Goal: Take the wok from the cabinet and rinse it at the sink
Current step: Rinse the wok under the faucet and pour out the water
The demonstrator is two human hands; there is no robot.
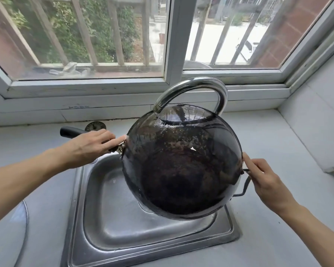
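Head view: I hold the wok (181,166) tilted above the sink (108,199), its dark bowl facing me, far rim under the faucet (193,89) spout. Its long axis runs left-right, handle (71,131) pointing left. My left hand (91,146) grips that handle; my right hand (266,178) pinches the wire loop (244,186). Counter (278,151) lies open on both sides.

The wok (181,166) is hiding the tap's (197,87) base and the sink's (108,209) far right corner. The left hand (91,147) is covering part of the handle (69,132). The sink's near edge is running out of frame.
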